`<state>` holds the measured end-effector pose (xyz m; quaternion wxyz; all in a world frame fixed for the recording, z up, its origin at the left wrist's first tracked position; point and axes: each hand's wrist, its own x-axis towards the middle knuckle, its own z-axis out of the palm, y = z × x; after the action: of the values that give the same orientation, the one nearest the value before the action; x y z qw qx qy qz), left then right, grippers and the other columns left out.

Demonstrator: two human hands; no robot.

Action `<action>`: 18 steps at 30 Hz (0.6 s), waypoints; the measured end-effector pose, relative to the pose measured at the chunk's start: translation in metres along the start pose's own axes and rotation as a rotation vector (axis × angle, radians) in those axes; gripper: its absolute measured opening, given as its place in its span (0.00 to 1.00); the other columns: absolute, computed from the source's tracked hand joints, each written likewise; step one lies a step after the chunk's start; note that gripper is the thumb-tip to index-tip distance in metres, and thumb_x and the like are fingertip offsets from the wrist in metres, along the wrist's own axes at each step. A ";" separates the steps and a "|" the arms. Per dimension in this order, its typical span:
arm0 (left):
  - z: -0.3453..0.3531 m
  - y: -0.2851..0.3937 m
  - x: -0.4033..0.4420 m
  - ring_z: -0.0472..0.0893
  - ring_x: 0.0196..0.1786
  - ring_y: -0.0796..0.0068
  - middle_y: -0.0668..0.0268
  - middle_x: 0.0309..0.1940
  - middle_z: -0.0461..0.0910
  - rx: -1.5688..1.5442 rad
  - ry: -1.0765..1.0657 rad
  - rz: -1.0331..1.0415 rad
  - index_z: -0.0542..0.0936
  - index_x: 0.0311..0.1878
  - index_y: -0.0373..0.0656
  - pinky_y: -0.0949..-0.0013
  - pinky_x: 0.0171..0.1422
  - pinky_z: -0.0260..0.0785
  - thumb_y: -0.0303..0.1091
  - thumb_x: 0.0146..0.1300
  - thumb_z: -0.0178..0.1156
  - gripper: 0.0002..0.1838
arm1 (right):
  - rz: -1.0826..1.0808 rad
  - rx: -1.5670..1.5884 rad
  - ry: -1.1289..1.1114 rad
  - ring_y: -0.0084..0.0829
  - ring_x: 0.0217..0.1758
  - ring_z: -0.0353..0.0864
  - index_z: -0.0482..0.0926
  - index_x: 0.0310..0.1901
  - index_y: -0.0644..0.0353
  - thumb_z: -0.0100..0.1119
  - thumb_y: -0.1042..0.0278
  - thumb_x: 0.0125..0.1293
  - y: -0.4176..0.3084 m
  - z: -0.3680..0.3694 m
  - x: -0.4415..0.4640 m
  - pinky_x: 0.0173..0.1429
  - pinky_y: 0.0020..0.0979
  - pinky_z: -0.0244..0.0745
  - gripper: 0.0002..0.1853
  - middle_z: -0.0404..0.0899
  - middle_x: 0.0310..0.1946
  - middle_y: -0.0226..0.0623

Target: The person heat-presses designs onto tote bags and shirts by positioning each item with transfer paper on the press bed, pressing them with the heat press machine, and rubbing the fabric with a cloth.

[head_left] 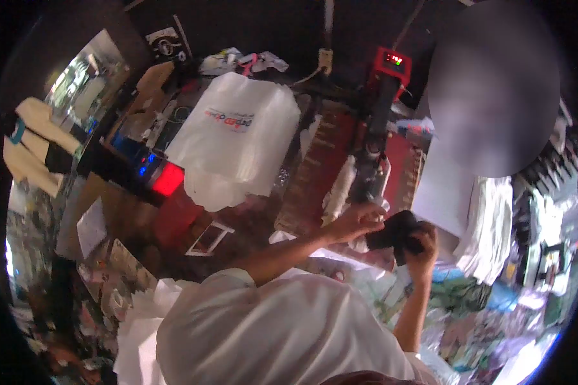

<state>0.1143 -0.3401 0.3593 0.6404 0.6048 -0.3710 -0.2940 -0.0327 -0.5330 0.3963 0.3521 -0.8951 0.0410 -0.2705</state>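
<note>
Near the centre right, my right hand point(421, 251) is closed around a black object point(397, 236), which looks dark and soft-edged. My left hand point(356, 222) is just to the left of it, fingers curled at a small whitish thing point(380, 210) that is too blurred to name. Above my hands stands a dark machine arm point(370, 160) with a red control box point(392, 64) showing lit digits. A red patterned mat point(308, 173) lies under and beside the machine.
A white printed plastic bag point(237, 138) lies at the upper left of centre. White folded sheets point(488, 231) hang at the right, beside a blurred round shape. Green and clear plastic point(459, 295) lies at the lower right. A white frame point(210, 239) is left of my arm.
</note>
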 end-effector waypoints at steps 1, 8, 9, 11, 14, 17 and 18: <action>0.000 0.004 -0.001 0.75 0.51 0.72 0.61 0.49 0.77 0.002 -0.014 0.076 0.75 0.56 0.39 0.67 0.57 0.68 0.44 0.64 0.63 0.23 | -0.013 0.021 -0.004 0.43 0.52 0.75 0.79 0.36 0.60 0.67 0.82 0.39 -0.019 0.013 0.003 0.57 0.37 0.71 0.18 0.75 0.48 0.42; -0.022 0.013 -0.032 0.77 0.53 0.70 0.59 0.48 0.80 0.303 0.075 0.118 0.74 0.58 0.39 0.64 0.61 0.67 0.49 0.59 0.68 0.30 | -0.082 0.075 -0.148 0.46 0.60 0.69 0.73 0.52 0.56 0.67 0.77 0.42 -0.076 0.055 -0.004 0.58 0.41 0.70 0.29 0.66 0.56 0.46; -0.025 0.012 -0.038 0.77 0.53 0.70 0.59 0.48 0.80 0.345 0.049 0.116 0.74 0.58 0.39 0.64 0.61 0.67 0.49 0.59 0.68 0.30 | 0.087 0.484 -0.179 0.42 0.60 0.69 0.69 0.56 0.57 0.67 0.77 0.44 -0.068 0.062 -0.010 0.59 0.39 0.70 0.33 0.67 0.56 0.44; -0.032 0.007 -0.051 0.78 0.55 0.65 0.56 0.51 0.79 0.183 0.056 -0.061 0.74 0.59 0.41 0.63 0.63 0.67 0.49 0.60 0.65 0.29 | 0.316 0.991 -0.234 0.34 0.61 0.68 0.59 0.64 0.59 0.67 0.78 0.48 -0.041 0.070 -0.022 0.61 0.36 0.71 0.40 0.66 0.57 0.37; -0.036 -0.016 -0.066 0.78 0.55 0.67 0.58 0.51 0.79 0.136 -0.045 -0.014 0.74 0.59 0.44 0.64 0.63 0.67 0.41 0.63 0.63 0.22 | 0.421 0.922 -0.460 0.31 0.58 0.72 0.67 0.62 0.60 0.69 0.75 0.52 -0.032 0.062 -0.018 0.60 0.34 0.69 0.35 0.72 0.55 0.35; -0.037 0.010 -0.072 0.77 0.58 0.66 0.59 0.53 0.78 0.088 -0.179 0.080 0.76 0.56 0.44 0.64 0.64 0.66 0.29 0.63 0.60 0.18 | 0.374 0.711 -0.795 0.32 0.58 0.73 0.67 0.63 0.61 0.70 0.68 0.54 -0.033 0.056 -0.009 0.61 0.35 0.68 0.35 0.76 0.52 0.39; -0.038 0.016 -0.073 0.77 0.58 0.66 0.59 0.53 0.78 0.113 -0.205 0.051 0.76 0.56 0.44 0.64 0.64 0.66 0.29 0.63 0.60 0.18 | 0.299 0.509 -0.899 0.32 0.57 0.74 0.66 0.64 0.61 0.70 0.66 0.55 -0.037 0.054 -0.007 0.61 0.35 0.67 0.35 0.77 0.51 0.41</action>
<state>0.1048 -0.2574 0.3672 0.5715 0.5969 -0.4658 -0.3164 -0.0158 -0.4710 0.3844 0.5755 -0.7934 -0.0537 0.1909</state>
